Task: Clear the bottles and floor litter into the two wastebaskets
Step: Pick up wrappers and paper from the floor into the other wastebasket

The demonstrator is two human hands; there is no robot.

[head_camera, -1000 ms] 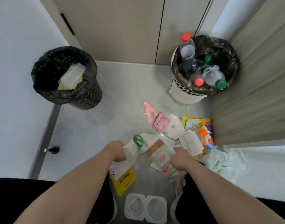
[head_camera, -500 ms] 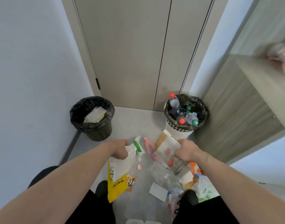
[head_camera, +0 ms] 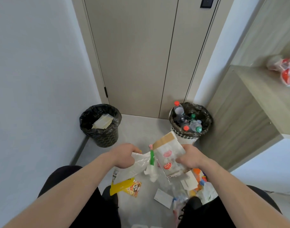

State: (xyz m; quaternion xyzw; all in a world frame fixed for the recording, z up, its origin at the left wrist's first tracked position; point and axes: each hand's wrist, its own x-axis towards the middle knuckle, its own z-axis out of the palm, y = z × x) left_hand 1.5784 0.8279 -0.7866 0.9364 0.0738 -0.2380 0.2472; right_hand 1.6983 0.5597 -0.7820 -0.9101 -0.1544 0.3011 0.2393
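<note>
My left hand (head_camera: 124, 155) grips a crumpled white plastic bag (head_camera: 141, 163) with a green strip, held above the floor. My right hand (head_camera: 189, 156) grips a clear food wrapper (head_camera: 168, 155) with a brown paper top and a red round label. Ahead on the left stands a black wastebasket (head_camera: 100, 125) holding flat pale packaging. On the right, a white perforated wastebasket (head_camera: 190, 127) with a dark liner is full of plastic bottles. More litter lies at my feet: a yellow snack packet (head_camera: 126, 187), a white card (head_camera: 163, 198) and mixed coloured wrappers (head_camera: 198, 180).
A closed beige door (head_camera: 141, 55) stands behind the baskets. A white wall runs along the left. A wooden cabinet (head_camera: 243, 120) fills the right, with a red-and-white bag (head_camera: 287, 71) on its top. My black shoes (head_camera: 192, 202) stand among the floor litter.
I have risen from a crouch, lifting both hands with the white bag and the clear wrapper off the floor. The view has tilted up, so the baskets look farther away.
</note>
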